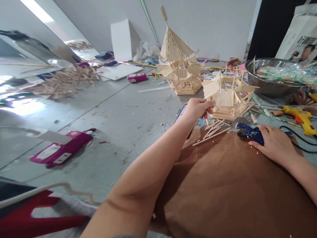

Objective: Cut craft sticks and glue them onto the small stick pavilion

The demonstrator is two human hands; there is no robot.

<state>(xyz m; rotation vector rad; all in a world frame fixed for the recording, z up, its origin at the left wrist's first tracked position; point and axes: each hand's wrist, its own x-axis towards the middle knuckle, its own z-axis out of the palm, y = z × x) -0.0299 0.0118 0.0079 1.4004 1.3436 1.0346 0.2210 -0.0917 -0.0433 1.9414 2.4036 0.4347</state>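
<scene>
A small pavilion model made of thin wooden sticks [223, 98] stands on the floor ahead of me. My left hand [201, 108] is closed in a pinch at the left edge of its front roof panel. What lies between the fingertips is mostly hidden. Several loose sticks [213, 130] lie just in front of the model. To the right, my right hand [277, 142] is wrapped over a blue hand tool [250, 133], which rests on brown material [237, 185]. Its jaw end points left; the palm hides its handles.
Behind stands a taller stick pagoda [179, 71]. At the right are a metal bowl [262, 82] with green-banded stick packs and a yellow glue gun [300, 119] with a black cable. A magenta box [61, 148] and a stick pile [66, 82] lie left.
</scene>
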